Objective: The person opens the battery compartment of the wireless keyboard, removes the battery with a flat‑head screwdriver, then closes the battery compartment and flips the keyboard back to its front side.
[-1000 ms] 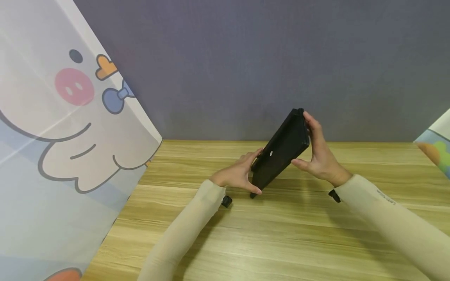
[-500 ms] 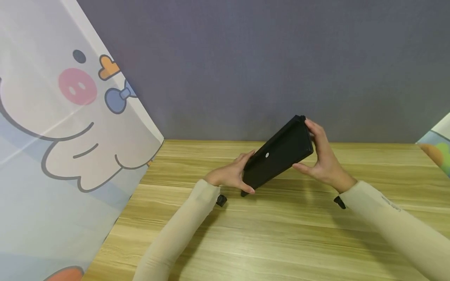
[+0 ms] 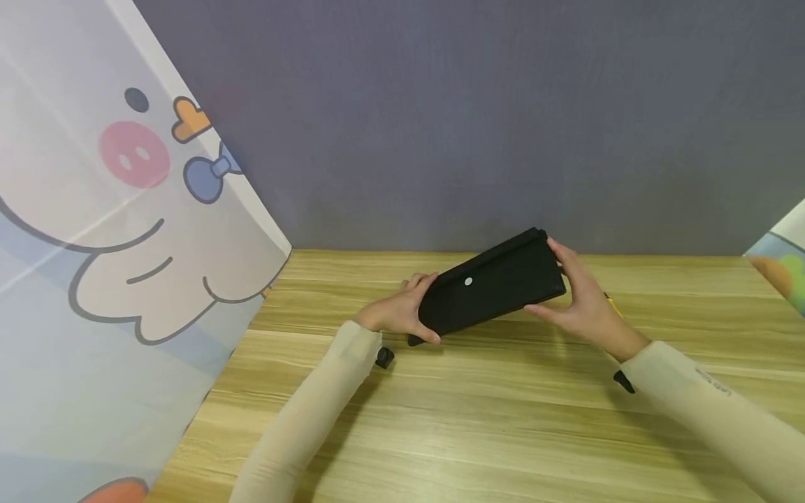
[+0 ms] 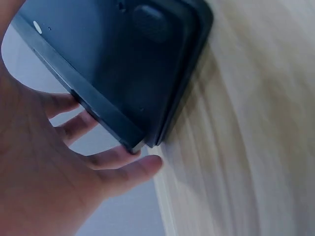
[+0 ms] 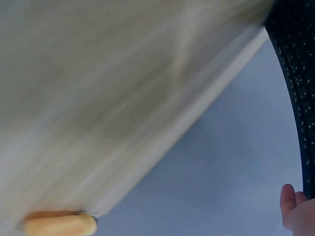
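Over the worktop point(image 3: 478, 433), near the middle of its far edge, one black keyboard point(image 3: 503, 279) is held tilted, underside toward the head view, right end raised; I cannot tell whether its lower left corner touches the wood. The keys show only in the right wrist view. It should be light and stiff, its plastic perhaps a little slippery, the keys its delicate part; the two short ends look the best holds. One pale oval spot point(image 3: 468, 281) marks the underside.

Two hands hold it. The left hand point(image 3: 397, 312) pinches the left end, fingers spread along the far long edge, thumb on the near one. The right hand point(image 3: 588, 307) pinches the right end, fingers at the far corner, thumb at the near edge; how its hidden fingers lie, I cannot tell.

Beyond the right hand, by the worktop's far edge, lies one yellow-orange thing point(image 5: 59, 226), too blurred to name. Two printed panels point(image 3: 144, 230) flank one grey wall point(image 3: 402, 126).
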A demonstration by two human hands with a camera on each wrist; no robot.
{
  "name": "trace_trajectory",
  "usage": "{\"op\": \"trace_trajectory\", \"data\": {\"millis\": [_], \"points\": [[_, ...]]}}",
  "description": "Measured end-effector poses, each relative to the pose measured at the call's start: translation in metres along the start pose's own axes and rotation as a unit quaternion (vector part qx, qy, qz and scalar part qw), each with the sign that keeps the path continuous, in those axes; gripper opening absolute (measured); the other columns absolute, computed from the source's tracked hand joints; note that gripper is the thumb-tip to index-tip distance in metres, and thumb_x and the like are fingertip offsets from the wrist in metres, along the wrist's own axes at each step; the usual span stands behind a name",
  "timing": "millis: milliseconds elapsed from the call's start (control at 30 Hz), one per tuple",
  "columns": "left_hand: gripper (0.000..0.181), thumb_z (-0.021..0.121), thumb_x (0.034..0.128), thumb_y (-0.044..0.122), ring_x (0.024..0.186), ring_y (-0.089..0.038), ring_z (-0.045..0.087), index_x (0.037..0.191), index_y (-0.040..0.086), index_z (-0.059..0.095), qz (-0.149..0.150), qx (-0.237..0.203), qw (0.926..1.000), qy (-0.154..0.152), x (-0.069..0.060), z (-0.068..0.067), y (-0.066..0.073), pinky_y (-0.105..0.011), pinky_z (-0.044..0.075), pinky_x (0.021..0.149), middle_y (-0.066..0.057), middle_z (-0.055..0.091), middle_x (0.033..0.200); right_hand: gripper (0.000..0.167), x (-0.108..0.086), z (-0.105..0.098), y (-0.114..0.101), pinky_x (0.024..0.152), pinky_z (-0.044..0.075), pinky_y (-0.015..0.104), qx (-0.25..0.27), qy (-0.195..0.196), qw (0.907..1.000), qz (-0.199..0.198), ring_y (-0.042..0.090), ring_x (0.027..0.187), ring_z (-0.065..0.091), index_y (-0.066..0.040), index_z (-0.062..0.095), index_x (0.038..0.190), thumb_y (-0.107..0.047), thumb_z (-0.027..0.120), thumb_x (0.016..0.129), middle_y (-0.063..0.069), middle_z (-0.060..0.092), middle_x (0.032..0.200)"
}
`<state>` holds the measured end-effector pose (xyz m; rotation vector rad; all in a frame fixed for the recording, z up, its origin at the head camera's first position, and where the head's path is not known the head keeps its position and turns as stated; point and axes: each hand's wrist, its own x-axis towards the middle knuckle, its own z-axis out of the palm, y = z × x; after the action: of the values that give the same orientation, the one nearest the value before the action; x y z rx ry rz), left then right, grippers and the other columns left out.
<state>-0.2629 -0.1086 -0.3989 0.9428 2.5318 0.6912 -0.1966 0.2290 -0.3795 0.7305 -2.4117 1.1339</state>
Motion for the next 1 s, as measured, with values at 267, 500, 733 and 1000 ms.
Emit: {"op": "trace_trajectory", "data": {"millis": [267,500,733,1000], "points": [[0.128,0.084,0.0622,0.054,0.136,-0.034,0.013,0.153,0.020,0.000,-0.020,0.032,0.9993,0.003,0.000,0.000,-0.008,-0.050,0.037,0.096,-0.003,0.012,0.150,0.111,-0.010,0.005,0.005,0.092,0.033,0.061,-0.054,-0.044,0.9952,0.069,0.043,0.125,0.034,-0.011,0.013,0.153,-0.034,0.084,0.071,0.022,0.024,0.148],[0.126,0.082,0.0629,0.056,0.137,-0.034,0.012,0.154,0.016,0.005,-0.016,0.052,0.9985,0.010,0.003,0.001,-0.012,-0.050,0.037,0.097,-0.004,0.013,0.151,0.114,-0.011,0.009,0.006,0.091,0.031,0.065,-0.101,-0.077,0.9871,0.098,0.046,0.127,0.030,-0.008,0.008,0.153,-0.047,0.080,0.072,0.028,0.025,0.145],[0.123,0.079,0.0647,0.059,0.136,-0.026,0.016,0.153,0.014,0.008,-0.029,0.102,0.9944,-0.002,0.011,0.002,-0.009,-0.044,0.037,0.098,-0.003,0.012,0.152,0.119,-0.014,0.011,0.014,0.088,0.035,0.063,-0.153,-0.153,0.9659,0.142,0.051,0.116,0.039,0.007,0.011,0.148,-0.063,0.071,0.072,0.036,0.028,0.137],[0.120,0.079,0.0648,0.058,0.135,-0.023,0.018,0.153,0.014,0.011,-0.046,0.161,0.9856,-0.027,0.021,0.004,-0.002,-0.039,0.037,0.099,-0.002,0.014,0.153,0.133,-0.016,0.013,0.029,0.090,0.031,0.067,-0.178,-0.246,0.9343,0.188,0.058,0.122,0.026,0.011,0.005,0.147,-0.075,0.067,0.065,0.045,0.021,0.137]]}}
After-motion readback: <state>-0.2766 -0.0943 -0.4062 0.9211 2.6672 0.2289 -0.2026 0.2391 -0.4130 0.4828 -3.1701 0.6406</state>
